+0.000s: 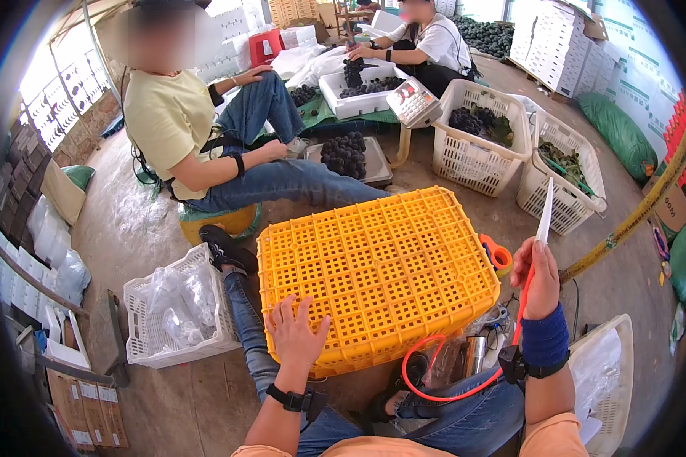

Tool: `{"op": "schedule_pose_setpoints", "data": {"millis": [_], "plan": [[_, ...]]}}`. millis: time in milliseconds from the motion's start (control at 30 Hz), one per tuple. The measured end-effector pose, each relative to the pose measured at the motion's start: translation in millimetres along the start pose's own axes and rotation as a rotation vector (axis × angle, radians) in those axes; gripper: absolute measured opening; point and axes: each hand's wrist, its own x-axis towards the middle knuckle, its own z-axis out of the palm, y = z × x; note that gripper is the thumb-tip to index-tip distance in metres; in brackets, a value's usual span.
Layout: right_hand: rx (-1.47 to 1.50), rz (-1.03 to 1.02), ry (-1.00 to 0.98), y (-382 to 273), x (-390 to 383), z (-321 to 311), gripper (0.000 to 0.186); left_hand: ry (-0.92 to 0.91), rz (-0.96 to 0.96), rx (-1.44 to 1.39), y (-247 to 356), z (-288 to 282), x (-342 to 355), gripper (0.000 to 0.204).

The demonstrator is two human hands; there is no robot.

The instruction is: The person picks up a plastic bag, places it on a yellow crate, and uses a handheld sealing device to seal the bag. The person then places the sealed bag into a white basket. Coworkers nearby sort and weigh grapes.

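An upturned yellow plastic crate (377,259) with a gridded surface sits in front of me. My left hand (297,335) rests on its near left part, fingers spread. At the crate's right, my right hand (540,278) grips a long white tapered nozzle (545,209), which points upward and has a thin orange hose (415,390) running from it in a loop down past the crate. An orange-handled object (495,251) shows at the crate's right side, and small metal items (476,350) lie below it near my legs.
A co-worker in yellow (168,129) sits ahead-left; another (438,42) handles grapes at the back. White baskets stand ahead-right (472,164), (560,198) and left (145,320). A scale (408,107), a tray of grapes (343,156) and a yellow pole (629,217) are nearby.
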Motion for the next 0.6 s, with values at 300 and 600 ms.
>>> {"op": "schedule_pose_setpoints", "data": {"millis": [300,600], "plan": [[0.032,0.041,0.036,9,5,3,0.030,-0.080,0.140,-0.870,18,-64,12,0.053],[0.013,0.015,0.090,21,11,-4,0.032,-1.264,1.016,-2.629,136,-208,-5,0.098]]}}
